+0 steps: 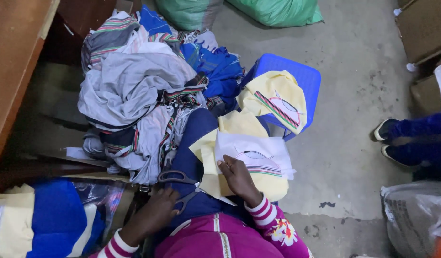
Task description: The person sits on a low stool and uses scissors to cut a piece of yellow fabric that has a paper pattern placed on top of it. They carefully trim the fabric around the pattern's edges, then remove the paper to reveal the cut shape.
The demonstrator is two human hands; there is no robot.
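Bare concrete floor (354, 124) spreads under a seated person, seen from above, with cloth heaped on the lap and to the left. Resting flat on a pale yellow garment piece (230, 177) across the lap, the right hand (239, 179) has its fingers (226, 166) nearly straight and close together, pressing the edge of a white paper-like sheet (258, 150) that lies on the yellow cloth. At the left thigh, the left hand (156, 215) curls around the handles of black scissors (180, 188), though the grip is partly hidden and how tightly it closes cannot be told. Both wrists emerge from striped cuffs of a magenta jacket (215, 239), the forearms angled inward.

Beside the knee, a blue plastic stool (306, 79) carries another folded yellow piece (275, 98) with striped trim. Grey and blue garments (134, 91) with striped bands pile up at left. Green sacks (277, 12) sit at the top edge, and another person's blue-clad feet (411, 138) show at right.
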